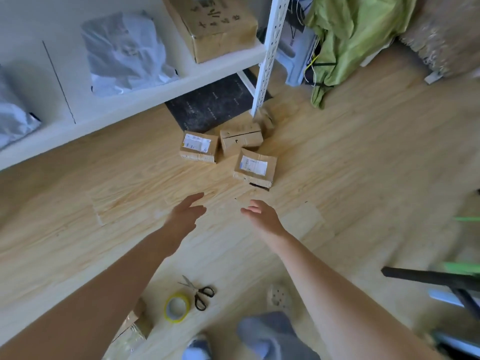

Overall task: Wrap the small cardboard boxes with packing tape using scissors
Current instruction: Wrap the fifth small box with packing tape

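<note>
Three small cardboard boxes stand together on the wooden floor: one with a white label at the left, a plain one behind, and a labelled one nearest me. A fourth small box sits by the shelf post. My left hand and my right hand reach forward above the floor, fingers relaxed and empty, a little short of the boxes. Close to my feet lie black-handled scissors and a yellow-cored roll of packing tape. A taped box shows partly under my left forearm.
A white shelf unit with plastic bags and a large carton runs along the left. Its post stands behind the boxes, on a dark mat. Green fabric is at the back right, a black stand at the right.
</note>
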Available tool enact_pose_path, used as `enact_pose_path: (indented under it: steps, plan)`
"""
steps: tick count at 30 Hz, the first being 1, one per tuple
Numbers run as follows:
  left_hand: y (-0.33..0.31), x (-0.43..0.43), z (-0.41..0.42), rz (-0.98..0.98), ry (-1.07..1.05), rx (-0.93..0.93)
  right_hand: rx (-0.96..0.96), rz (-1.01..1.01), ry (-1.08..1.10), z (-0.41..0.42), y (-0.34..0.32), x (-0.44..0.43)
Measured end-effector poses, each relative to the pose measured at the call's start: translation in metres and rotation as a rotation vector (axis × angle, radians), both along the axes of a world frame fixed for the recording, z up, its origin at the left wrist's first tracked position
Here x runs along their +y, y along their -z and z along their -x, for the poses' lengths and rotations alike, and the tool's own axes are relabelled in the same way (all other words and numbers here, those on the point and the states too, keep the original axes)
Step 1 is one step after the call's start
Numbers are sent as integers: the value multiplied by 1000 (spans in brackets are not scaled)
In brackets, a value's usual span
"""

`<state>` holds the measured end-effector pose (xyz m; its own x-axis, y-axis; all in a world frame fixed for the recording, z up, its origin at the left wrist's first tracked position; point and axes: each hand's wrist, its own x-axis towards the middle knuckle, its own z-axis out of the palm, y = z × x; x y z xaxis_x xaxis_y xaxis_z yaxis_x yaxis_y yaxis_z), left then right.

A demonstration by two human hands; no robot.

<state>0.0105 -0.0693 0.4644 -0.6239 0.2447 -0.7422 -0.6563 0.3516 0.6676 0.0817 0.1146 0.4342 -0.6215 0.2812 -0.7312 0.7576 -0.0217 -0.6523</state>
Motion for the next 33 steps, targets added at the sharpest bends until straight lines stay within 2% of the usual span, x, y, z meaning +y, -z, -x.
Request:
enact_pose_path:
  steps: [6,14,21,33]
  plan:
    - [-17,82,52,62,35,-86,-44,33,66,43,-14,81]
    - [35,192,128,213,15,-202,-158,123,92,97,39,193]
    - [147,243,197,301,76,-170,-191,98,37,137,143,242]
    - [375,246,255,473,197,-133,-310,113,5,180,342,258]
